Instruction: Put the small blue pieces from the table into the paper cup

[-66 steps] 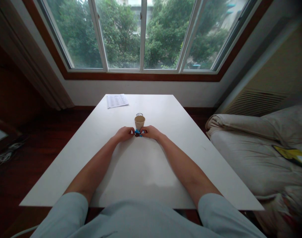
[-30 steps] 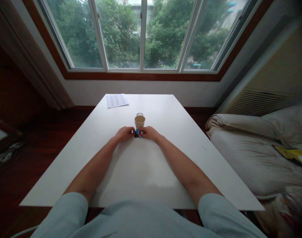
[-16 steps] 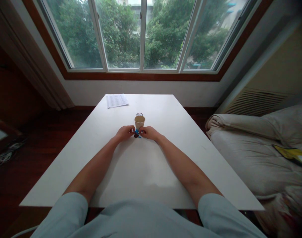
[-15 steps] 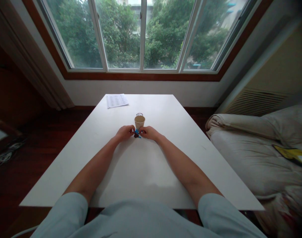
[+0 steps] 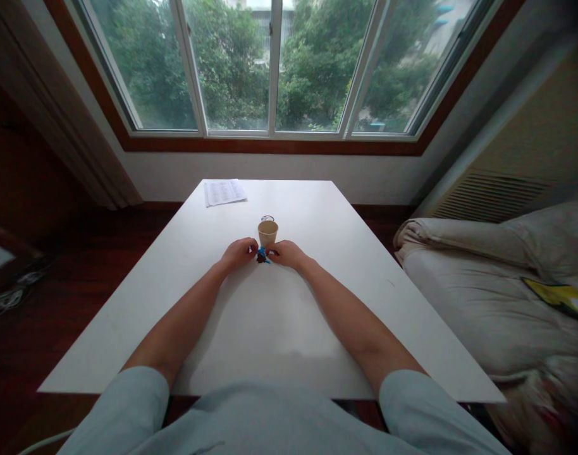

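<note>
Window: sliding glass panes in pale frames, bordered by smooth reddish-brown wood; window (image 5: 236, 131) stands beyond the table.
Table: white, flat, straight-edged top with a faint sheen; table (image 5: 293, 328) carries soft shadows of both forearms.
Sofa: cream, creased fabric with a rounded, rolled arm; sofa (image 5: 460, 297) stands to the right of the table.
Papers: thin printed sheets, slightly fanned, lying flat at the table's far left corner; papers (image 5: 225, 193).
Left hand: bare, thumb and forefinger curled toward each other beside the blue-and-dark bits; left hand (image 5: 239, 254). Pinch or contact cannot be told.
Right hand: bare, thumb and forefinger drawn close together at the other side of the bits; right hand (image 5: 289, 254). Grip too small to tell.
Cup: tan, round-mouthed, tapering downward, matte-looking, upright just beyond the fingers; cup (image 5: 268, 234).
Ring: thin, dark, rounded outline on the table just behind the cup; ring (image 5: 267, 218). Material unclear.
Blue-and-dark bits: small, irregular cluster between the hands, in front of the cup; blue-and-dark bits (image 5: 262, 255). Material unclear.
</note>
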### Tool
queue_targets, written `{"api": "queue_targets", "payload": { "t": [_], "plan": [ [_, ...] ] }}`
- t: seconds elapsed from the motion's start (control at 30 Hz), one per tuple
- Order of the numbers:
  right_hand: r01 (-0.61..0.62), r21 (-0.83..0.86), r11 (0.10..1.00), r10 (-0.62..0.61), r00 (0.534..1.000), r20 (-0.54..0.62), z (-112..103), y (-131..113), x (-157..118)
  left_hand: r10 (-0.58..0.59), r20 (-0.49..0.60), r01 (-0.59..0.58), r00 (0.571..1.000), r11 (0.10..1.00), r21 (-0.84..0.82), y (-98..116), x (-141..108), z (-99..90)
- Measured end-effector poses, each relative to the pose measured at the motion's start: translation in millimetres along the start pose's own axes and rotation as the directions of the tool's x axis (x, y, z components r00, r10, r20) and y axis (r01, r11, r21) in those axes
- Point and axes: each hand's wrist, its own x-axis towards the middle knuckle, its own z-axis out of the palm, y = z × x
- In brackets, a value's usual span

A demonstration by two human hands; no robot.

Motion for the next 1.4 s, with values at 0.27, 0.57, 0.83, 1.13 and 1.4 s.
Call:
{"api": "queue_targets", "payload": {
  "t": [0.27, 0.57, 0.83, 1.13, 1.4],
  "plan": [
    [-0.009, -0.026, 1.000, 0.009, 1.000, 0.010, 1, 1, 1, -0.047, 0.037, 0.045, 0.998, 0.998, 0.038, -8, -2, -0.1],
    [0.003, -0.048, 0.999, -0.003, 1.000, -0.006, 1, -2, 0, -0.045, 0.045, 0.043, 0.998, 0.998, 0.053, -9, -1, -3.4],
    [-0.009, -0.021, 1.000, 0.009, 1.000, 0.005, 1, 0, 0, -0.087, -0.013, 0.088, 0.996, 0.994, 0.062, -21, 1, -8.8],
    [0.105, 0.022, 0.994, -0.096, 0.959, -0.268, -5, -11, -1, -0.073, -0.015, 0.073, 0.997, 0.996, 0.055, -26, 2, -4.2],
    [0.093, 0.025, 0.995, -0.058, 0.791, -0.608, -11, -15, -1, -0.012, 0.035, 0.012, 0.999, 1.000, 0.013, -15, 2, -4.8]
  ]
}}
